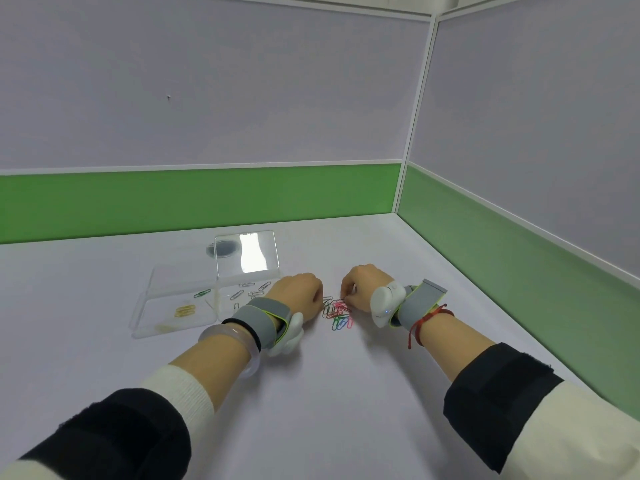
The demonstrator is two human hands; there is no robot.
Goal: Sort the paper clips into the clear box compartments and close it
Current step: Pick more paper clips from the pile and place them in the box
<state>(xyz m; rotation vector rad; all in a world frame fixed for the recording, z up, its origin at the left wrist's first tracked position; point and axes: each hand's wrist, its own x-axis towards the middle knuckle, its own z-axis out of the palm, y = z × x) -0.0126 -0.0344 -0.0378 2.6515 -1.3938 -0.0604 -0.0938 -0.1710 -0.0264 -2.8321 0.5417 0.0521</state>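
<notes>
The right hand has its fingertips pressed together, pinching into the far edge of the loose paper clips, a tangle of thin glossy wire loops in pink, green and blue. The left hand lies just beside them with fingers curled under, its hold impossible to tell. Hooked loops could lift 2 together and put a wrong colour into the clear box, which is rigid, has its lid open, and sits left of both hands.

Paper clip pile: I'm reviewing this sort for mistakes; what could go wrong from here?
The mixed paper clip pile overlaps, so the right hand may lift linked clips of two colours. The left hand sits close beside the clear box; a nudge could shift it or scatter the silver clips.
</notes>
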